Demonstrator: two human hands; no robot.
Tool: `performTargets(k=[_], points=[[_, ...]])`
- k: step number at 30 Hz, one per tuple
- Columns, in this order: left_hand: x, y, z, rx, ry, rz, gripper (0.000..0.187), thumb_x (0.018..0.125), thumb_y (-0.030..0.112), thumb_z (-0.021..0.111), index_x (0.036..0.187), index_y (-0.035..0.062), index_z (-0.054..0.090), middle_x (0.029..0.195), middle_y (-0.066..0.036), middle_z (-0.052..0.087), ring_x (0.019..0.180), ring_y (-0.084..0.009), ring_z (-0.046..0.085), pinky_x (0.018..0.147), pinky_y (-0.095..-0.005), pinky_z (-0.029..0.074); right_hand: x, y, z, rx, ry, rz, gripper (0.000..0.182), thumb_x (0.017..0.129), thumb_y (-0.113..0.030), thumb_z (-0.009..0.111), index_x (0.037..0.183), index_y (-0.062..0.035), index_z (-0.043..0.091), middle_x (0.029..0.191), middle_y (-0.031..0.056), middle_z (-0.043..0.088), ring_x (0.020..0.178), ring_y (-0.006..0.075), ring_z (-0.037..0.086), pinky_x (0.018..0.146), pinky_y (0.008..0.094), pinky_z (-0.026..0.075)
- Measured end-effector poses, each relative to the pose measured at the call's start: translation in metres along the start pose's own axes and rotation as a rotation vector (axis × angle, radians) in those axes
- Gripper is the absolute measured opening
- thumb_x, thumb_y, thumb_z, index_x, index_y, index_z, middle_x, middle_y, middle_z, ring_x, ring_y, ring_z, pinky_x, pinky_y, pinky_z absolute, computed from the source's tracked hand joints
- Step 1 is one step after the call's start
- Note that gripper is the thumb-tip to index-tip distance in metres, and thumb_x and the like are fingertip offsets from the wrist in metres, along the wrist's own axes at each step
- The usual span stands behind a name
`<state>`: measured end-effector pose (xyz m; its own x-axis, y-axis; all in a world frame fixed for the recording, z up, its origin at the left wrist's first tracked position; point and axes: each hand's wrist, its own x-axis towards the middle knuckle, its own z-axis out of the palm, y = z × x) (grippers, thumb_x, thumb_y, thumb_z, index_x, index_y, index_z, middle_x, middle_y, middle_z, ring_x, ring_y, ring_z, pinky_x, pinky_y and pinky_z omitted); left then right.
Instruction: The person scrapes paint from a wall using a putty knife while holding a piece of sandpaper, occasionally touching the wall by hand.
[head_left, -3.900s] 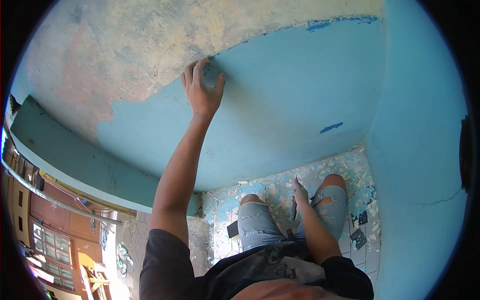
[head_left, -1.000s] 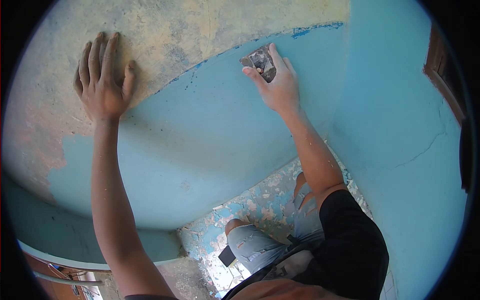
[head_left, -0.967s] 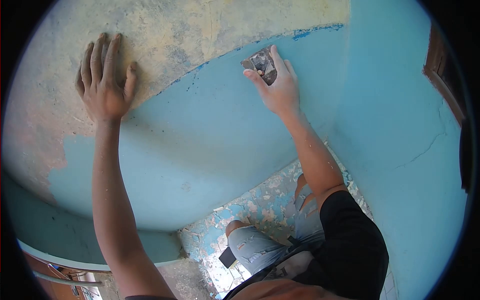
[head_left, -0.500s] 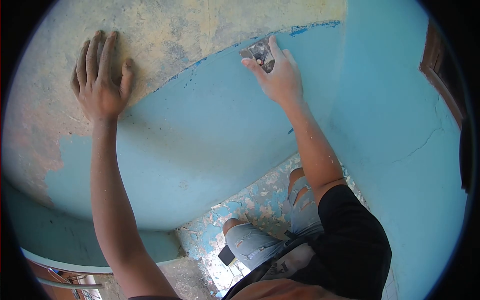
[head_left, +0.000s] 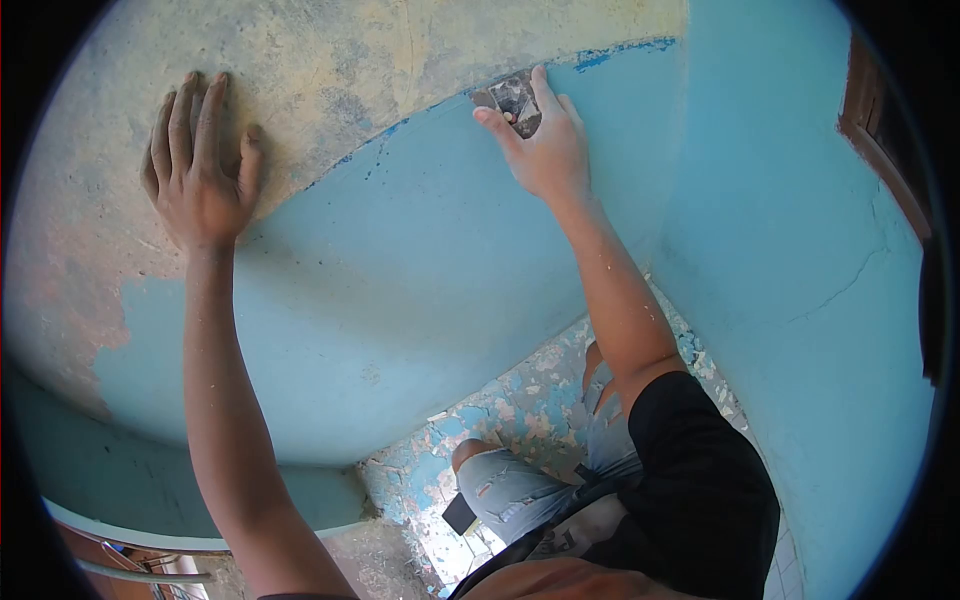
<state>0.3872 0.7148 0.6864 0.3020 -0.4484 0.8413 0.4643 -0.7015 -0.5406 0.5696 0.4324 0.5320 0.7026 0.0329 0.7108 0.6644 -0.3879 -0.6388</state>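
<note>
My left hand (head_left: pixel 203 185) lies flat on the bare, yellowish-grey part of the wall (head_left: pixel 310 60), fingers spread and dusty. In my right hand (head_left: pixel 548 150) is a flat, dark scraper (head_left: pixel 512 98) smeared with pale residue, pinched between thumb and fingers. The scraper rests against the wall at the border where the light blue paint (head_left: pixel 430 230) meets the stripped surface. Darker blue flecks run along that border on both sides of it. My palm and fingers hide part of the tool.
Paint chips litter the floor (head_left: pixel 530 400) around my knees. A blue side wall (head_left: pixel 770 200) with a crack stands at right, beside a brown wooden frame (head_left: pixel 885 170). A small dark rectangular object (head_left: pixel 459 514) is near my knee. Cables and a pipe (head_left: pixel 140 572) show at lower left.
My right hand has shifted slightly left and up along the paint border with the scraper. My left hand stays flat on the wall; the view has moved a little.
</note>
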Motion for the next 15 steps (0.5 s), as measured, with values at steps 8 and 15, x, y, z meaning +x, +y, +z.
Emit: performTargets(k=[8, 15], points=[[-0.001, 0.002, 0.0, 0.007, 0.004, -0.013, 0.05, 0.101, 0.049, 0.053, 0.149, 0.0366, 0.056, 0.157, 0.006, 0.051, 0.147, -0.0184, 0.045, 0.12, -0.0404, 0.033, -0.003, -0.003, -0.01, 0.024, -0.095, 0.054, 0.111, 0.088, -0.074, 0.067, 0.159, 0.004, 0.033, 0.117, 0.0193, 0.058, 0.109, 0.032, 0.063, 0.089, 0.0432, 0.055], [-0.002, 0.003, -0.002, 0.039, -0.045, -0.023, 0.051, 0.103, 0.054, 0.051, 0.15, 0.0333, 0.056, 0.157, 0.003, 0.053, 0.148, -0.0197, 0.043, 0.122, -0.0415, 0.03, 0.003, 0.002, -0.01, 0.035, -0.067, 0.011, 0.111, 0.086, -0.073, 0.07, 0.157, 0.0052, 0.037, 0.12, 0.0234, 0.06, 0.113, 0.0352, 0.063, 0.095, 0.0446, 0.053]])
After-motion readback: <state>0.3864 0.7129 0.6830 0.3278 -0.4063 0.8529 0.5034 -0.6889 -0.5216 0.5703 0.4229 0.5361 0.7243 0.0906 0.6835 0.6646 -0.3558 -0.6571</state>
